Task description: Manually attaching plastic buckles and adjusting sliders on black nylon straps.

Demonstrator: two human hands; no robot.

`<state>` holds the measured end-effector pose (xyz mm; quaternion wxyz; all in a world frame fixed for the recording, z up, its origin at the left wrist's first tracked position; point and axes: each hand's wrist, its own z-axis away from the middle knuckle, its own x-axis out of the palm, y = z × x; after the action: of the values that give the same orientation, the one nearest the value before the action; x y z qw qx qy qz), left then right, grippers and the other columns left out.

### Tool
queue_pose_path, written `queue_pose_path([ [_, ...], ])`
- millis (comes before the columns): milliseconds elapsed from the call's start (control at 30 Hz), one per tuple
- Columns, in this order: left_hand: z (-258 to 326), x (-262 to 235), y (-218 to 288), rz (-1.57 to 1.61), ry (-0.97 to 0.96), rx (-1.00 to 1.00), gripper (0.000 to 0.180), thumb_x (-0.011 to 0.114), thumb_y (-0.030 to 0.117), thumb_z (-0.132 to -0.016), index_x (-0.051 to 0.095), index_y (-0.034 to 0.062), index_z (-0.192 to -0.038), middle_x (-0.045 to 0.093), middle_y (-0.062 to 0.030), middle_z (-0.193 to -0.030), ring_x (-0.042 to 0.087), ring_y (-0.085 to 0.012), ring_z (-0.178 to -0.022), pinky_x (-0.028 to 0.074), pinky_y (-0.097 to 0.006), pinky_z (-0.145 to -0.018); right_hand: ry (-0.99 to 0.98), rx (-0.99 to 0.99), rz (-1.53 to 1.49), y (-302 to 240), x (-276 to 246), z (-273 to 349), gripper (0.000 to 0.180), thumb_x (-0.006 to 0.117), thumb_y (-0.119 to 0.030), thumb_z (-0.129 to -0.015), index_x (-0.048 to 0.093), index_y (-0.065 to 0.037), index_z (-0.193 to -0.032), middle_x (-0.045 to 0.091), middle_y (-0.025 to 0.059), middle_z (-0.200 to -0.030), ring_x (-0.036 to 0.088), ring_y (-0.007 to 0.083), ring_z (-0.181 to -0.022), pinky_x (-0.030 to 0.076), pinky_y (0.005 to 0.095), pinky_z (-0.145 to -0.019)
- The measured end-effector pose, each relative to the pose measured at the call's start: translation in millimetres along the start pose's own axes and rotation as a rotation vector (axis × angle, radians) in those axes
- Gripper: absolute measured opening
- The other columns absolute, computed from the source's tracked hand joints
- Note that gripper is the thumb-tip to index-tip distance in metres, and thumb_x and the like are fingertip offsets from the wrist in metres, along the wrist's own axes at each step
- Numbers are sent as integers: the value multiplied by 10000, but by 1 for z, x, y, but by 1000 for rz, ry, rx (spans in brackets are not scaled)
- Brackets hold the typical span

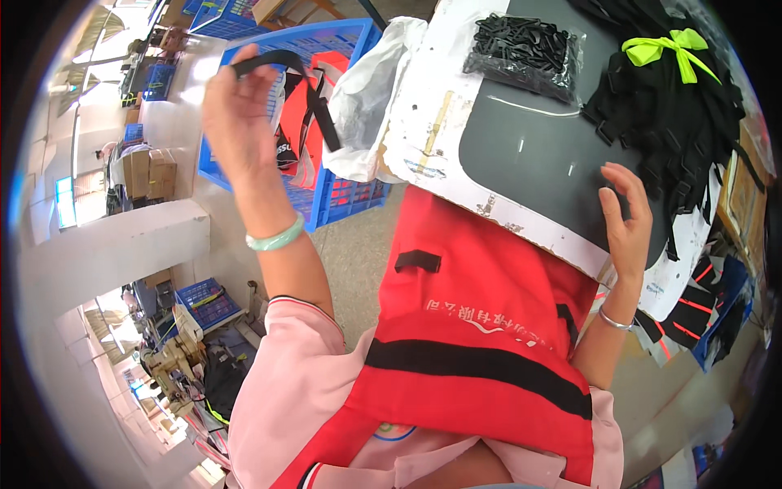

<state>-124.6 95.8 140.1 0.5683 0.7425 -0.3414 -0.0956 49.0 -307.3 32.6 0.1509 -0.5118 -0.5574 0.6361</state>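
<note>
My left hand (244, 118) is raised over the blue plastic crate (330, 200), its fingers closed on one end of a black webbing strap (325, 118). The strap bends over and hangs down in front of orange-red and black fabric pieces (295, 112) in the crate. My right hand (629, 220) is held at the near right edge of the dark grey mat (538, 147), fingers curved and apart, with nothing in it. To its right lies a bundle of black straps with buckles (652, 134), tied with a neon yellow strip (672, 53).
A clear bag of small black plastic parts (525, 53) lies at the mat's far side, with a thin white cord (533, 108) nearer. White plastic sheeting (366, 90) hangs between crate and worktable (436, 122). Black and orange pieces (696, 310) lie low at the right.
</note>
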Motion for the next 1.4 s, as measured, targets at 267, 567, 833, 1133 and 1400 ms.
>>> queue_pose_path([
  [267,34,-12,-72,-479,125,-248,398,504,283,-957,511,-45,-1182,536,-151,-1192,575,-240,-1070,488,-315,-882,535,228,281,35,-53,14,190,632,-98,-833,629,-37,-1014,610,72,-971,561,167,-815,457,280,-746],
  [567,82,86,-118,-477,-330,-312,252,505,207,-953,605,19,-1088,615,-103,-1145,582,-174,-1052,457,-297,-878,417,419,467,52,-64,38,287,668,-147,-768,597,-11,-1011,601,111,-797,585,275,-723,468,358,-668],
  [833,176,185,-119,-164,-914,-657,268,611,99,-881,580,-16,-1121,629,-68,-1053,593,-118,-935,476,-248,-830,151,455,-440,9,-17,41,129,641,-107,-846,597,5,-895,620,7,-774,548,56,-725,456,218,-655],
  [1133,177,178,-105,-87,-904,-809,153,598,74,-888,595,-35,-996,645,-57,-844,620,-105,-757,509,-217,-687,30,511,-1103,-8,22,17,250,567,-225,-919,600,1,-1020,607,60,-1005,577,119,-890,465,252,-803],
  [1400,133,-2,-100,-7,-248,-813,111,569,56,-880,536,41,-984,628,-78,-809,629,-150,-725,518,-265,-660,278,-123,-1363,-19,-57,15,247,402,-235,-989,539,-31,-969,605,111,-969,581,285,-1044,395,469,-985],
])
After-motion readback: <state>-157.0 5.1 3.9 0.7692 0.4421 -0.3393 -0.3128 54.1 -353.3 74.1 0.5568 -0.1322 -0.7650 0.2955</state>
